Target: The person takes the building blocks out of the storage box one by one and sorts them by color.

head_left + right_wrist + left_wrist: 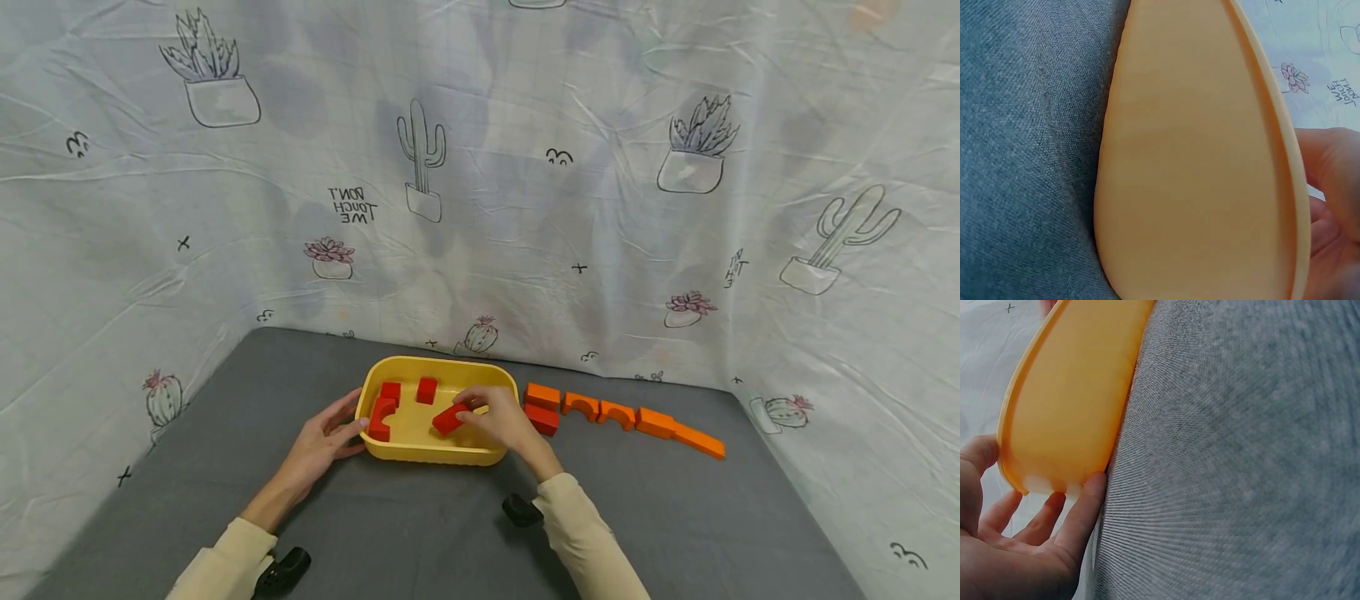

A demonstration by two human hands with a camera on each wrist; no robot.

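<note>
Backdrop: pale cloth (525, 208) printed with cacti and potted plants, hung behind and to both sides.

Table (450, 533): grey fabric surface; the two wrist views show it close up, with its weave visible.

Yellow tub (438, 454): oval plastic, sits on the table near the back edge, centre-left. Its outer wall fills much of both wrist views.

Left hand (322, 442): fingers fairly straight, tips against the tub's left end wall; left grip is released, only touching. The left wrist view shows the fingertips (1088, 494) laid on the tub's lower edge.

Right hand (498, 417): reaches over the tub's right rim; fingers curl around a red block (448, 420) lying tilted inside the tub, right of centre. Right grip is grasping that block.

Orange blocks (622, 414): a row on the table just right of the tub, running toward the right — rectangular pieces, two arches, one long flat piece at the far end.

Other red blocks (390, 404): three in the tub's left half — one arch piece, two small square ones. One more red block (542, 419) lies on the table, just outside the tub's right end.
</note>
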